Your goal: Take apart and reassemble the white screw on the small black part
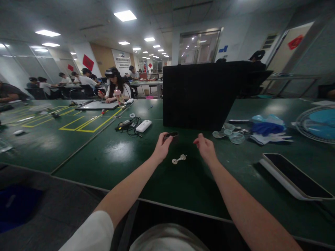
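Note:
My left hand (162, 147) is raised over the green table, its thumb and fingers closed on a small dark flat object (172, 134) whose kind I cannot make out. To its right, my right hand (206, 149) has its fingers pinched together; whatever they may hold is too small or hidden to name. Between and just below the two hands, a small pale piece (179, 159) with a round disc at one end, rather like a key, lies on the tabletop. Neither hand touches it.
Behind my hands stands a large black box-shaped panel (196, 97). A white power bank (143, 126) and cables lie left. At right are clear plastic cups (237, 137), gloves (269, 129), a blue round fan-like guard (319, 123) and a phone (298, 174). A co-worker (117, 85) sits across.

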Action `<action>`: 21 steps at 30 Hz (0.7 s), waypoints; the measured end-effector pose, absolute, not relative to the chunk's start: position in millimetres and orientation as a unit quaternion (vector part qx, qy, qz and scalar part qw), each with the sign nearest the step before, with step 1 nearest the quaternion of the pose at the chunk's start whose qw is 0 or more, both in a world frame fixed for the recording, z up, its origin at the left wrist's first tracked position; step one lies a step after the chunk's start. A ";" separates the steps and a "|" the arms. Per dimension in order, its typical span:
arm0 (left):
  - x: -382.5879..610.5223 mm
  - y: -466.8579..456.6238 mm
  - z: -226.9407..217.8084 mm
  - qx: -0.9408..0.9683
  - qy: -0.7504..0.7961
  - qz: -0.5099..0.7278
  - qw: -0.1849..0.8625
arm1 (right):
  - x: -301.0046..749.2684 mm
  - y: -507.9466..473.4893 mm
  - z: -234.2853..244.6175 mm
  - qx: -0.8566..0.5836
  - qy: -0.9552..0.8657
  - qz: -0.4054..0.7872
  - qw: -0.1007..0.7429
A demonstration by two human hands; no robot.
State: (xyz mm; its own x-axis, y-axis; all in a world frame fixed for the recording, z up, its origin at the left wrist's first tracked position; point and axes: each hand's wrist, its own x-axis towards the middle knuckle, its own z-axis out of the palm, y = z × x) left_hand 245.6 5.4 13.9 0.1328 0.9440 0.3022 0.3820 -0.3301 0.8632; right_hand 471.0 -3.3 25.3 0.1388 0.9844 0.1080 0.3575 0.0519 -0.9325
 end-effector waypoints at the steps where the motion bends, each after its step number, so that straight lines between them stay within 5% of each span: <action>1: 231.1 6.3 12.7 0.674 0.497 0.461 0.294 | 462.4 -10.0 28.3 -0.587 -0.591 0.329 0.445; 6: 173.2 4.5 -2.5 0.690 0.504 0.443 0.271 | 422.5 -31.5 24.2 -0.462 -0.852 0.137 0.207; 10: 168.9 4.2 -10.5 0.717 0.498 0.403 0.276 | 415.9 -30.1 17.7 -0.457 -0.875 0.106 0.118; 16: 182.0 1.3 -14.3 0.757 0.511 0.332 0.236 | 421.1 -25.8 24.3 -0.478 -0.873 0.052 0.076; 21: 185.5 -2.5 -15.2 0.768 0.519 0.302 0.222 | 420.7 -25.2 23.4 -0.521 -0.842 0.067 0.123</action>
State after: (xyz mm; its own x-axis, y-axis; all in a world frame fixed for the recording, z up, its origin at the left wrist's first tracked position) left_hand 185.5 -2.5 -15.2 0.2782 0.9317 0.2337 0.6637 -0.3624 0.6544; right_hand 420.7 -25.2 23.4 -0.4265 0.8940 0.1371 0.8611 0.4478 -0.2410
